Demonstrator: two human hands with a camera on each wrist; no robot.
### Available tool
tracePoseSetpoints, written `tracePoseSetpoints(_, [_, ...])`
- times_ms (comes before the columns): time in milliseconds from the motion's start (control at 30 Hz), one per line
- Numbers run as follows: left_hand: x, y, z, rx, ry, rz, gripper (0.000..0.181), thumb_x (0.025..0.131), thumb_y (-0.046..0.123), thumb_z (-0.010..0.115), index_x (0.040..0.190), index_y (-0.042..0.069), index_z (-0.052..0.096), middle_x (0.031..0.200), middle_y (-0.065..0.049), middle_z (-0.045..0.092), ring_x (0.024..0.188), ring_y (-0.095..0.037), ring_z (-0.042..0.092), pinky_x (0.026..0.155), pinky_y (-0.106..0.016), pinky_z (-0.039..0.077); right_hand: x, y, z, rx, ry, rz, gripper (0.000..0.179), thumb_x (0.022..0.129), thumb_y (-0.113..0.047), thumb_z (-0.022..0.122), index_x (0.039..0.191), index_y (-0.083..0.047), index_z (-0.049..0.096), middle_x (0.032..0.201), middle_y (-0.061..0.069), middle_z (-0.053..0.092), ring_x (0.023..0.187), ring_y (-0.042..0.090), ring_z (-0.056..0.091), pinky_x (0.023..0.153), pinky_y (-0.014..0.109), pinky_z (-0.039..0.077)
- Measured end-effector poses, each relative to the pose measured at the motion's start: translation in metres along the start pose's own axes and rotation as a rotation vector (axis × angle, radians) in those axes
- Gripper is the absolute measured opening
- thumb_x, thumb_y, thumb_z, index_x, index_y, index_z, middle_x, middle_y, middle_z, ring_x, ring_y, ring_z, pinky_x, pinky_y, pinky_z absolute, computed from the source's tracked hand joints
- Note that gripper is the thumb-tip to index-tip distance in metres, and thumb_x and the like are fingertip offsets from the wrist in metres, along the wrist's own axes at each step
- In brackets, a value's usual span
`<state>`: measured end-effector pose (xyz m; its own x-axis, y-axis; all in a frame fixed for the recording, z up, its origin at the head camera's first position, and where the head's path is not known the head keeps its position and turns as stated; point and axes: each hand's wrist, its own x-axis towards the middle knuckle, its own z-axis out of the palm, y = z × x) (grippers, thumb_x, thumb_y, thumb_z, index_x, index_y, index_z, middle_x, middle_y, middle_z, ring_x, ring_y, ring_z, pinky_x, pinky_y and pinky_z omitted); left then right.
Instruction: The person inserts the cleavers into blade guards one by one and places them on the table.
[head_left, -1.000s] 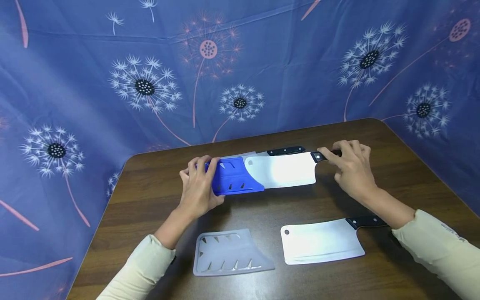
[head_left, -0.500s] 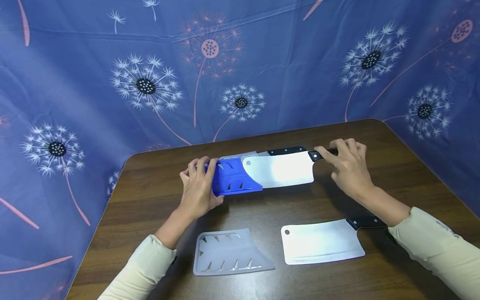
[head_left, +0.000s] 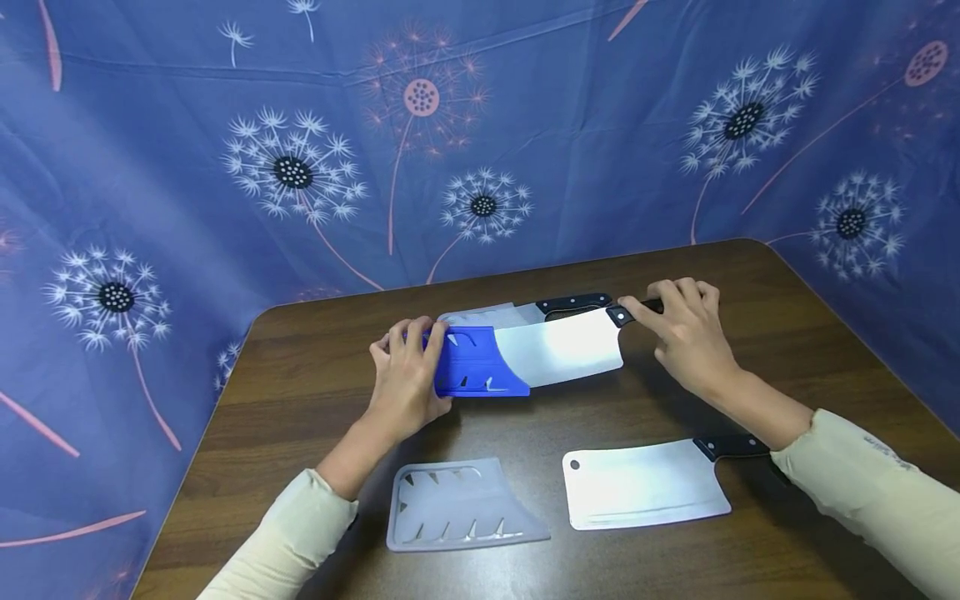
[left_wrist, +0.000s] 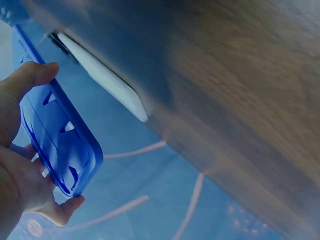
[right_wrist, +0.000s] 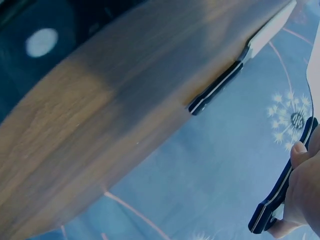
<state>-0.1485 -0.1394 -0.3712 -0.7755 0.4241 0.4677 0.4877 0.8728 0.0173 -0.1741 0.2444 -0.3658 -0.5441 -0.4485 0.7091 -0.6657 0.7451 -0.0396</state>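
While the left hand (head_left: 407,367) has its fingers gripping the blue sheath (head_left: 480,362) and the right hand (head_left: 690,337) grips the part-inserted cleaver (head_left: 562,346), both above the bench (head_left: 292,400) towards its far edge, sheathing seems underway, the next push probably calling for straighter alignment.

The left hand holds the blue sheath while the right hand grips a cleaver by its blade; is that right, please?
Not quite: the right hand grips the cleaver by its black handle, not the blade, as the right wrist view shows; the left hand holds the blue sheath.
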Motion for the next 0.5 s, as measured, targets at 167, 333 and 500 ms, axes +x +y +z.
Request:
tracePoseSetpoints(167, [0.0005, 0.006, 0.0035, 0.024, -0.021, 0.025, 0.106, 0.046, 0.034, 0.093, 0.135, 0.006, 0.044, 0.127, -0.019, 0.043, 0.118, -0.042, 0.038, 0.078, -0.065, 0.034, -0.0022, -0.0038, 0.006, 0.002, -0.012, -0.011, 0.084, 0.053, 0.033, 0.058, 0.122, -0.015, 0.06, 0.104, 0.022, 0.05, 0.088, 0.039, 0.039, 0.079, 0.062, 0.028])
tracePoseSetpoints(333, [-0.0001, 0.0065, 0.0037, 0.026, -0.016, 0.014, 0.104, 0.045, 0.033, 0.093, 0.134, 0.007, 0.046, 0.127, -0.018, 0.043, 0.118, -0.042, 0.037, 0.076, -0.064, 0.035, -0.0053, -0.0048, 0.0088, -0.003, -0.039, 0.019, 0.081, 0.054, 0.032, 0.059, 0.12, -0.014, 0.061, 0.103, 0.022, 0.05, 0.09, 0.039, 0.041, 0.081, 0.063, 0.031])
tracePoseSetpoints(500, [0.0004, 0.0067, 0.0019, 0.022, -0.032, 0.016, 0.104, 0.045, 0.034, 0.093, 0.134, 0.007, 0.046, 0.128, -0.018, 0.042, 0.119, -0.042, 0.036, 0.075, -0.064, 0.034, -0.0082, -0.0049, 0.0091, 0.002, -0.075, 0.054, 0.077, 0.055, 0.032, 0.06, 0.119, -0.012, 0.063, 0.103, 0.021, 0.05, 0.091, 0.039, 0.042, 0.082, 0.064, 0.032])
